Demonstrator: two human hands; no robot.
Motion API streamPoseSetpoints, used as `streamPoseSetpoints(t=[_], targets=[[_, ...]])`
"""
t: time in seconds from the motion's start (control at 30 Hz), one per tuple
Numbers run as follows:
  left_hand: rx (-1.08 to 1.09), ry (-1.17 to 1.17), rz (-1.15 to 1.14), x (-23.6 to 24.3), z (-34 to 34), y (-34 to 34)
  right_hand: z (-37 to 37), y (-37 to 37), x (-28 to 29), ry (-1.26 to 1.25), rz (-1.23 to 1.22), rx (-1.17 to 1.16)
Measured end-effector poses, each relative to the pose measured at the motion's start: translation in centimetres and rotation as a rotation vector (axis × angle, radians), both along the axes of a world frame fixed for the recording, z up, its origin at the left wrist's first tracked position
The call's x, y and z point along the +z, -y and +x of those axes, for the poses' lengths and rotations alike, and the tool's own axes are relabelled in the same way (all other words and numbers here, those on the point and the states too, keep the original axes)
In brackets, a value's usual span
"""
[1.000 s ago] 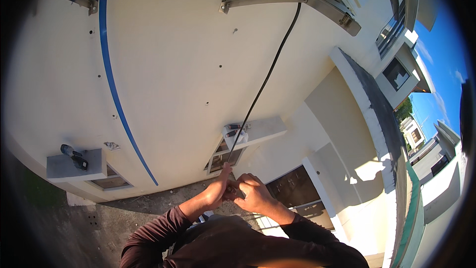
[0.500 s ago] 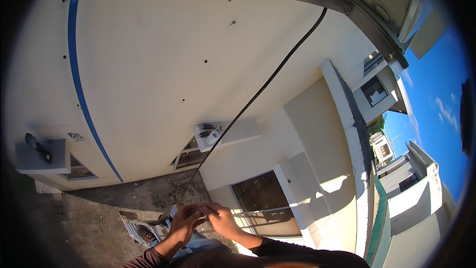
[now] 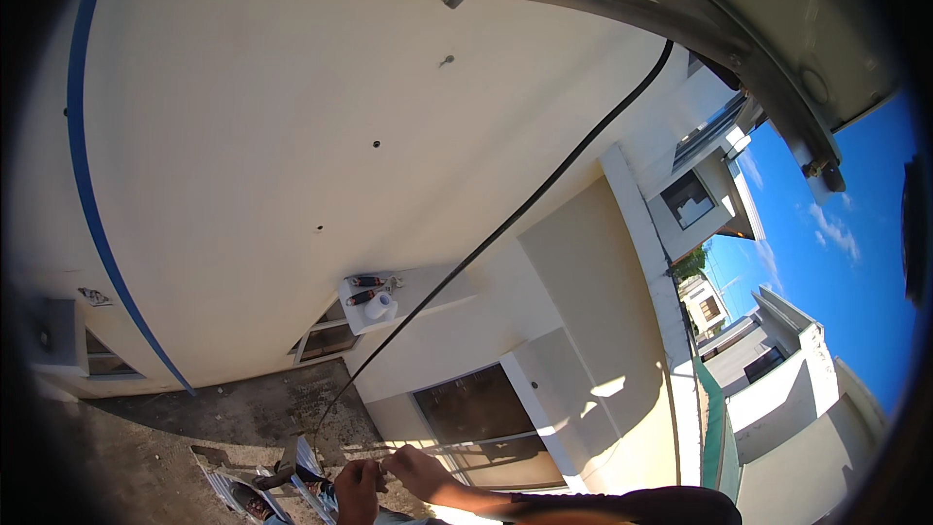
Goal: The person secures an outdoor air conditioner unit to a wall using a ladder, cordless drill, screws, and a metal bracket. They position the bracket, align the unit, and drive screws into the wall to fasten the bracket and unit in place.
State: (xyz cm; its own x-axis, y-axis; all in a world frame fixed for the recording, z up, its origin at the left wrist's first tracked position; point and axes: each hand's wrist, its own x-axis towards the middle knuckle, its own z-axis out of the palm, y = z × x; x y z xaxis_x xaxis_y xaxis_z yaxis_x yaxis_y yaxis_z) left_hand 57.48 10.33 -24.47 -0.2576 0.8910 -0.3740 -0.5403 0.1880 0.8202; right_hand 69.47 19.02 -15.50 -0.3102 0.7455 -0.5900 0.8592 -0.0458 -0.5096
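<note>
My left hand (image 3: 356, 492) and my right hand (image 3: 412, 472) meet at the bottom edge of the view. The fingers of both are curled around something small that I cannot make out. My right forearm, in a dark sleeve, comes in from the lower right. A black cable (image 3: 544, 190) runs down the cream wall (image 3: 292, 117) from a metal bracket (image 3: 622, 2) at the top. It ends just left of my hands, and whether it reaches them is unclear. Part of a metal ladder (image 3: 282, 474) shows beneath my hands.
A white ledge (image 3: 428, 284) far below carries two red-handled tools (image 3: 367, 290) and a white cup-like thing (image 3: 379, 307). A blue pipe (image 3: 86, 214) curves down the wall at the left. Rough concrete ground (image 3: 194, 423), windows and neighbouring houses lie below and to the right.
The view has tilted upward, so my hands have dropped from mid-frame to the bottom edge. They stay pressed together. The ledge and cable now sit lower and more central.
</note>
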Motion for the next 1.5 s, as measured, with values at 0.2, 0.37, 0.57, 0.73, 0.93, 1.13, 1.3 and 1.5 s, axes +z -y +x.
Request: streamPoseSetpoints(t=[0.2,0.37,0.57,0.73,0.93,1.13,1.3,1.5], targets=[[0.014,-0.030,0.031,-1.0,1.7,-1.1,2.1,-1.1,-1.5,-0.083,-0.035,0.019],[0.051,-0.089,0.027,-0.6,1.9,-0.9,1.8,-1.4,-1.5,0.065,-0.239,0.012],[0.096,-0.109,0.020,0.4,0.6,-0.2,0.3,-1.0,-0.6,-0.123,-0.262,-0.132],[0.044,-0.310,-0.031,1.8,-0.9,0.1,-0.6,-0.7,0.4,-0.194,-0.077,0.093],[0.025,-0.087,-0.105,5.4,-2.5,0.2,-1.0,0.5,1.2,-0.285,0.140,0.067],[-0.098,-0.358,-0.100,8.0,-4.1,0.6,-1.7,0.8,0.9,-0.639,0.144,0.021],[0.046,-0.656,-0.162,9.0,-4.2,1.0,-3.0,0.9,0.3,-0.792,-0.254,-0.300],[0.067,-0.902,-0.149,8.8,-5.1,2.6,-3.9,1.0,0.4,-0.654,-0.624,-0.394]])
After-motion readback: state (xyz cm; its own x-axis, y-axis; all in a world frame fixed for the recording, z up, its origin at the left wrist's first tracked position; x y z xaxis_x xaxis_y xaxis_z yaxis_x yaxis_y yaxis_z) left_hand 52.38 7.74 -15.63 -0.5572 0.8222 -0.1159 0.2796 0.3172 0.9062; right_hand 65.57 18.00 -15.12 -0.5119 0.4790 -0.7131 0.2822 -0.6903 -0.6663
